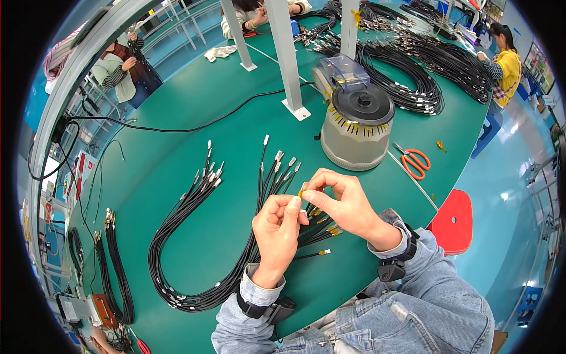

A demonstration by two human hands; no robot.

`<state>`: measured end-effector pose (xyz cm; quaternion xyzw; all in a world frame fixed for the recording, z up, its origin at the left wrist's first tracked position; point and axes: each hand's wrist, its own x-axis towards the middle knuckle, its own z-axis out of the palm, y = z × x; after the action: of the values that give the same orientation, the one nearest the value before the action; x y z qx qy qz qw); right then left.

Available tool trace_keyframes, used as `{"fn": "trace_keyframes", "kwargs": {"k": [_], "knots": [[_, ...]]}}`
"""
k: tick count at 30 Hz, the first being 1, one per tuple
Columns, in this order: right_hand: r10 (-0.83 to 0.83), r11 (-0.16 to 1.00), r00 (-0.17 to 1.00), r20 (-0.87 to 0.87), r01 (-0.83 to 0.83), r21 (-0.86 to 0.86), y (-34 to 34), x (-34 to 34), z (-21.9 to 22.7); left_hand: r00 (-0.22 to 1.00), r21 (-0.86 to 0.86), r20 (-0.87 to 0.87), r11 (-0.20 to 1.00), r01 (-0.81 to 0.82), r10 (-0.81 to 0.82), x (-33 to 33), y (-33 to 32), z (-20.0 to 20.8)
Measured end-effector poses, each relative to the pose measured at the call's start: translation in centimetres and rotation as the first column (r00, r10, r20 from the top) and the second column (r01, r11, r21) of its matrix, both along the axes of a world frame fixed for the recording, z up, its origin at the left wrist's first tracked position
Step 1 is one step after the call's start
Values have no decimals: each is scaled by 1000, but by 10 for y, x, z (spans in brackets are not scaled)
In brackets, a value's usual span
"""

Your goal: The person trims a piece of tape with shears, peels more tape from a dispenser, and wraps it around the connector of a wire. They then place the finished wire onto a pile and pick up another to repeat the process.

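My left hand (278, 230) is closed in a pinch on a cable's small metal connector, which is mostly hidden by the fingers. Fingertips of my right hand (345, 203) meet it from the other side, pinching a small piece of yellow tape (301, 192) at the connector. Below and around both hands lies a U-shaped bundle of black cables (156, 253) with silvery connectors at the ends. Several ends to the right of my left hand carry yellow tape. One taped cable end (323, 252) sticks out apart from the others.
A round grey tape dispenser (356, 141) with a black top stands beyond my hands. Orange-handled scissors (414, 163) lie right of it. More cable bundles (407, 82) fill the far right. Grey posts (287, 65) rise from the green table (194, 94). A red stool (454, 221) stands right; other people work around.
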<state>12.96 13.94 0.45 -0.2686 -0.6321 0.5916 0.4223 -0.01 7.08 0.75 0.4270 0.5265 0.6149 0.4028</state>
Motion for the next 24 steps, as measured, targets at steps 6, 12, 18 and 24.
{"fn": "trace_keyframes", "kwargs": {"k": [6,12,18,24], "knots": [[70,997,997,-22,-71,-14,4,-1,-2,965,-59,202,981,185,-169,-12,2,0],[151,961,965,-214,-194,-197,3,-5,-6,910,-63,278,940,336,-307,-19,5,-1],[226,914,907,-354,-324,-245,4,-8,-15,782,-42,455,867,497,-426,-23,7,-5],[237,928,912,-335,-314,-199,4,-9,-19,674,4,557,812,583,-486,-28,9,-9]]}}
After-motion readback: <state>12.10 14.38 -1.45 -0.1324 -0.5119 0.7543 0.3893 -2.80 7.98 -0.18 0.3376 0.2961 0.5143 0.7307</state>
